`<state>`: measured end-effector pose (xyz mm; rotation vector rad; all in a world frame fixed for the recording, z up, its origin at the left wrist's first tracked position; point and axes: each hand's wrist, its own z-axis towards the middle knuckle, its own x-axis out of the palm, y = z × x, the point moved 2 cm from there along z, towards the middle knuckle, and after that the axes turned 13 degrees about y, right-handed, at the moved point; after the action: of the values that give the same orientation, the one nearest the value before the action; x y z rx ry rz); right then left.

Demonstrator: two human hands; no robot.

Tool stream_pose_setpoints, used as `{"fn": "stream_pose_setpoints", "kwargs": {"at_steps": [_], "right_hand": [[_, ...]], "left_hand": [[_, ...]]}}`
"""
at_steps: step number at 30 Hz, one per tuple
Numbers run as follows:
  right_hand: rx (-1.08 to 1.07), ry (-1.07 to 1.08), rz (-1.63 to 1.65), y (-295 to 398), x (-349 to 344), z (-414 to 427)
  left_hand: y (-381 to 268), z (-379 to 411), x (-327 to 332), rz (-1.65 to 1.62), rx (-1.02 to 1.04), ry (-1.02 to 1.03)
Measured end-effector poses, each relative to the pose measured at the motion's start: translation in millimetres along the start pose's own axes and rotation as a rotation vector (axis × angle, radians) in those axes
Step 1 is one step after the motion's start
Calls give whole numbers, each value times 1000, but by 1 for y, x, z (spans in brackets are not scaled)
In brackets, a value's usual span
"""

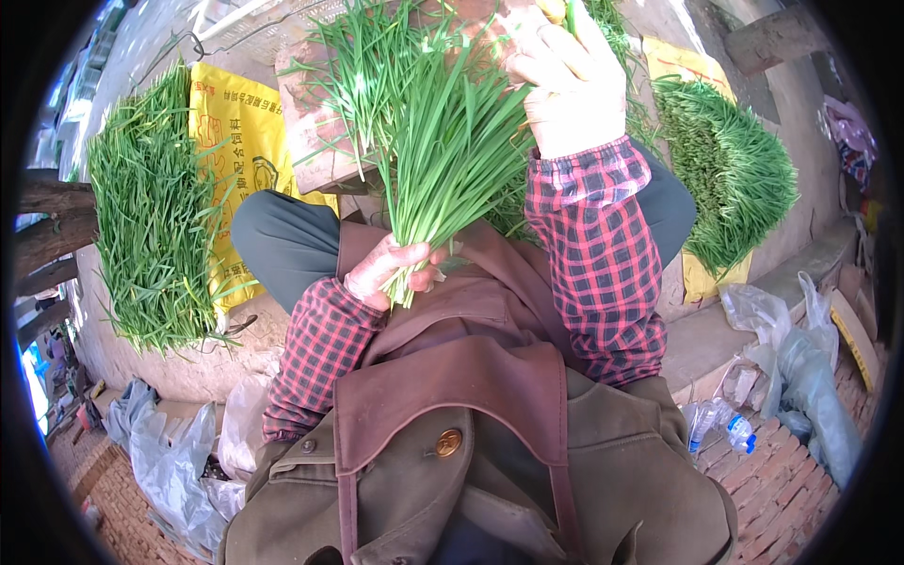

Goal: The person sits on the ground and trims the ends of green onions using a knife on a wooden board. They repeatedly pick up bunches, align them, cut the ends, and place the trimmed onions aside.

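Note:
My left hand (392, 272) is closed round the pale stem ends of a bunch of green garlic chives (452, 155), held above my lap with the leaves fanning away from me. My right hand (565, 78) is raised beside the leaf tips at the upper right. Its fingers are bent near a short green and yellowish piece at the picture's top; whether they grip it cannot be told. Beyond the bunch, loose chives (364, 78) lie on a low reddish block (311, 134).
A long pile of chives (152, 212) lies at left, partly on a yellow printed sack (244, 127). Another pile (727, 169) rests on a yellow sack (685, 60) at right. Plastic bags (173, 466) and a plastic bottle (738, 431) lie lower down. A pale crate (282, 32) stands at the upper left.

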<state>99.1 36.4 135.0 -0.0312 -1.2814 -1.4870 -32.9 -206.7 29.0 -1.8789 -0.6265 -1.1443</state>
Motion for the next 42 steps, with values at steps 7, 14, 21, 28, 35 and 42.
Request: {"fn": "stream_pose_setpoints", "kwargs": {"at_steps": [7,14,21,28,35,42], "right_hand": [[38,-589,-651,31,-46,-13],[184,-829,-771,72,-93,-42],[147,-331,-1290,77,-98,-55],[866,-222,-955,-36,-69,-122],[448,-293,-1364,-3,-47,-89],[5,331,-1910,13,-22,-43]], "left_hand": [[-10,-4,7,117,48,-182],[-28,-3,25,273,166,-221],[-34,-5,19,237,245,-236],[-37,0,12,108,289,-100],[-34,-6,3,70,285,-75],[-33,-3,8,138,225,-115]]}}
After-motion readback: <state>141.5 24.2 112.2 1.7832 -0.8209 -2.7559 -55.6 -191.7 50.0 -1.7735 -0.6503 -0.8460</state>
